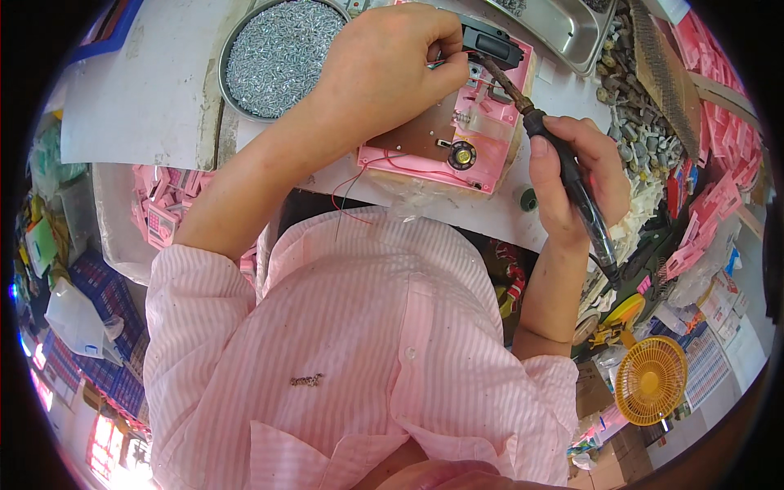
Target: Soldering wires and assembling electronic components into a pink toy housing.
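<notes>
— How far along is it, from where you stand?

— Mid-job, I'd say. The pink plastic casing (457, 131) lies open on the white bench (147, 98), its brown circuit board (420, 131) exposed. The right hand (576, 184) is closed round the soldering iron (563, 163), tip down inside the casing.

— And the other hand?

— The left hand (384, 69) is pinched shut on something small at that same spot — I can't tell what. Red wires (359, 184) trail loose off the bench edge, so wiring looks unfinished. The tray of screws (282, 53) sits beside it.
</notes>
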A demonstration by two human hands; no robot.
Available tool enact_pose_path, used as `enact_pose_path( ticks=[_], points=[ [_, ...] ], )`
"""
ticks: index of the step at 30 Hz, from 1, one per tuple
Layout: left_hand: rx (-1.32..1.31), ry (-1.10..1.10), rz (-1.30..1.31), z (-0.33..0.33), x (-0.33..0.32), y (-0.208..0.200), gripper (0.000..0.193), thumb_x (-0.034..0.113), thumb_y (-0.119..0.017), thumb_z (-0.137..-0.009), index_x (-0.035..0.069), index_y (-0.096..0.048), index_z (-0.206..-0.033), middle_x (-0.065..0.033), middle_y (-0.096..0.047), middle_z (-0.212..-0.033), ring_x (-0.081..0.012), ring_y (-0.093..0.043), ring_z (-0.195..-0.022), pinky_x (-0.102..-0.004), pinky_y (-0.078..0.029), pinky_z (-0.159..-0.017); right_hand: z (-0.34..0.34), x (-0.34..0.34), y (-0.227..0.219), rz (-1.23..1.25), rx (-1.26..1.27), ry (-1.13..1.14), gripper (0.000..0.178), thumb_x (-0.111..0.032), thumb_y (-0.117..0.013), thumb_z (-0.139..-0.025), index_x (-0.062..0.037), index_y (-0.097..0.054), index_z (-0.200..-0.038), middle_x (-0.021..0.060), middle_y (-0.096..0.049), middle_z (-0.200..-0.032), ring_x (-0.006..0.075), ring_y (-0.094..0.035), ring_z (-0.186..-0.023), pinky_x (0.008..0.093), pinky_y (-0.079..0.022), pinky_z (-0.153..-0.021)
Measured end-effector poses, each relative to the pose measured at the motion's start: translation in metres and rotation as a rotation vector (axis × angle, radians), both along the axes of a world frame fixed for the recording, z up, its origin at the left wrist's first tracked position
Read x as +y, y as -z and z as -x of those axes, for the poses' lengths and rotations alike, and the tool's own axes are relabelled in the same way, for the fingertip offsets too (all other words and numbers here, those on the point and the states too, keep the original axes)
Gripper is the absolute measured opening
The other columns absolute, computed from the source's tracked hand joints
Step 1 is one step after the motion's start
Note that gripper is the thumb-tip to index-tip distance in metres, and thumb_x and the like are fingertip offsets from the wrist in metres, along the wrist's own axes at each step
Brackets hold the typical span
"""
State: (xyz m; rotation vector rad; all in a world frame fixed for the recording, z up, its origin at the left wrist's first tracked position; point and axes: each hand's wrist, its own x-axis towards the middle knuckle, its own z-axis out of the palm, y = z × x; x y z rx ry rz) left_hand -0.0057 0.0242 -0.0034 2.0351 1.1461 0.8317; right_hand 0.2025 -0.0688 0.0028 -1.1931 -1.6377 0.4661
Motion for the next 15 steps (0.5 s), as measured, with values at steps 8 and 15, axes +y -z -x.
enact_pose_path(
  ticks=[8,15],
  points=[
    [0.008,0.0,-0.002,-0.0004,-0.0005,0.0006,0.014,0.012,-0.07,-0.079,0.0,-0.062,-0.077,-0.0161,-0.06,-0.07,-0.0345,-0.062,-0.064,-0.0413,-0.049,-0.058,-0.0052,-0.0053,-0.0042,0.069,-0.019,0.012,0.02,-0.002,-0.078,-0.078,0.001,-0.069,-0.096,0.0076,-0.065,-0.073,0.0123,-0.056,-0.059,0.0235,-0.042,-0.054],
    [0.015,-0.004,-0.03,-0.0009,-0.0001,0.0019,0.014,0.012,-0.07,-0.078,0.001,-0.062,-0.077,-0.0157,-0.06,-0.07,-0.0344,-0.062,-0.064,-0.0417,-0.049,-0.059,0.0009,0.0008,-0.0055,0.102,-0.039,0.027,0.018,-0.001,-0.076,-0.078,-0.0001,-0.07,-0.095,0.0063,-0.067,-0.077,0.0114,-0.06,-0.062,0.0223,-0.047,-0.059]
  ],
)
